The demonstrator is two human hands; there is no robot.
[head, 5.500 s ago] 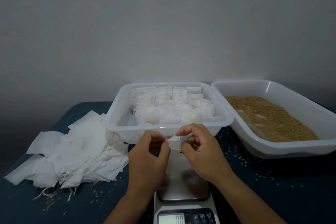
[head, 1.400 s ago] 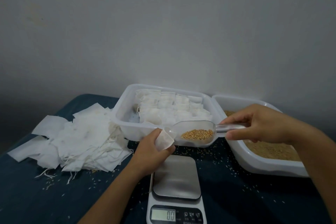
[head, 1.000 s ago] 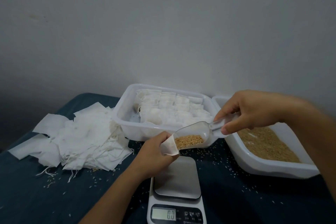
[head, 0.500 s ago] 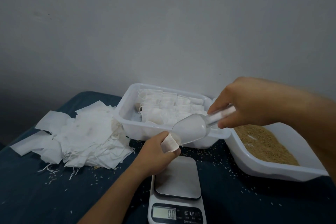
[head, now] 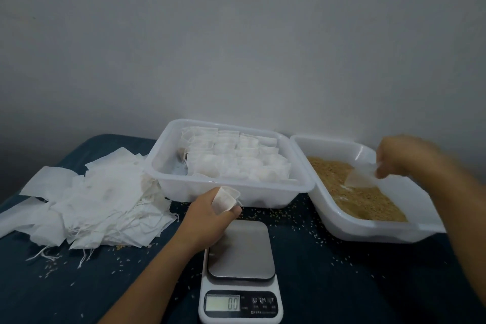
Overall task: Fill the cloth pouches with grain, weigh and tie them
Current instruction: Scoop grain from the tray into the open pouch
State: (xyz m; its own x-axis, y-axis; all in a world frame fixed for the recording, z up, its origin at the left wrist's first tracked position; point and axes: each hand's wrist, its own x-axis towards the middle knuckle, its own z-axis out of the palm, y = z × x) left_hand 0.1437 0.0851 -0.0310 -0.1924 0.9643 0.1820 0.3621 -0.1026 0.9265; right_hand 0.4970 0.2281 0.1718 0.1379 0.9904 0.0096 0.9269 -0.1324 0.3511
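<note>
Your left hand point(head: 207, 221) pinches a small white cloth pouch point(head: 224, 199) between thumb and fingers, mouth upward, held above the far edge of the scale point(head: 240, 271) and just in front of the middle tray point(head: 231, 193). The scale platform carries nothing; the display reads 00.

Your right hand point(head: 402, 158) is motion-blurred over the right tray point(head: 368, 231). Its grip is curled round the handle of the clear scoop point(head: 361, 179), whose bowl is down on the brown grain point(head: 352, 187) in that tray.

The middle tray holds rows of white pouches point(head: 234, 160), packed side by side. Left of it, a loose pile of flat pouches point(head: 92, 200) lies on the dark blue tabletop point(head: 342, 284), drawstrings trailing off its near edge. Stray grains are scattered over the cloth around the scale and in front of both trays. The two trays sit just beside each other, rims nearly touching.
</note>
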